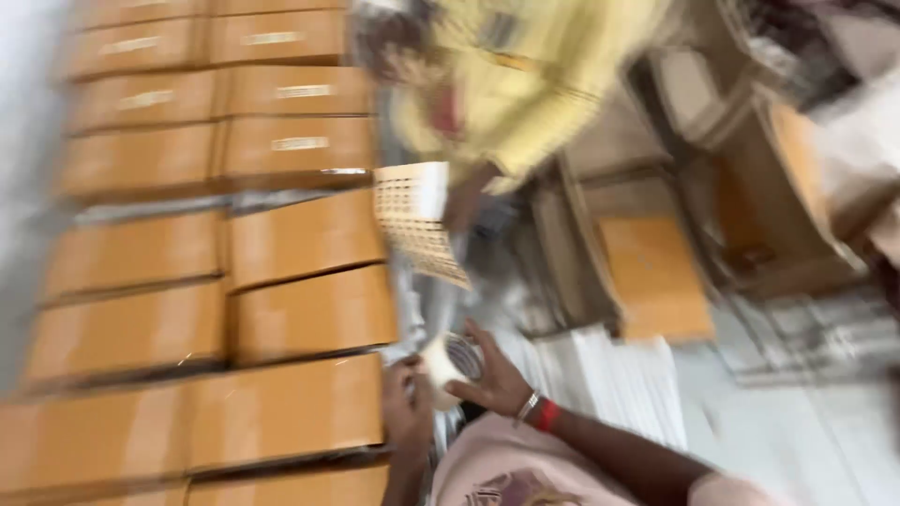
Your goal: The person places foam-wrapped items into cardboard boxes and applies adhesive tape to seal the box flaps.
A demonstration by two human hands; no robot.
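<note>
The view is blurred and tilted. My left hand [407, 405] and my right hand [494, 378] are both closed around a pale roll of tape [448, 362], low in the middle of the view. My right wrist carries a red band and a bracelet. The roll sits right beside the edge of a row of brown cardboard boxes [286, 410]. A pink garment [511, 470] lies under my right forearm.
Sealed brown boxes [216, 244] are stacked in rows across the left half. A person in a yellow shirt [511, 89] bends over at the top, holding a sheet of stickers [414, 223]. Open cartons [656, 272] and white flat stacks [609, 370] lie to the right.
</note>
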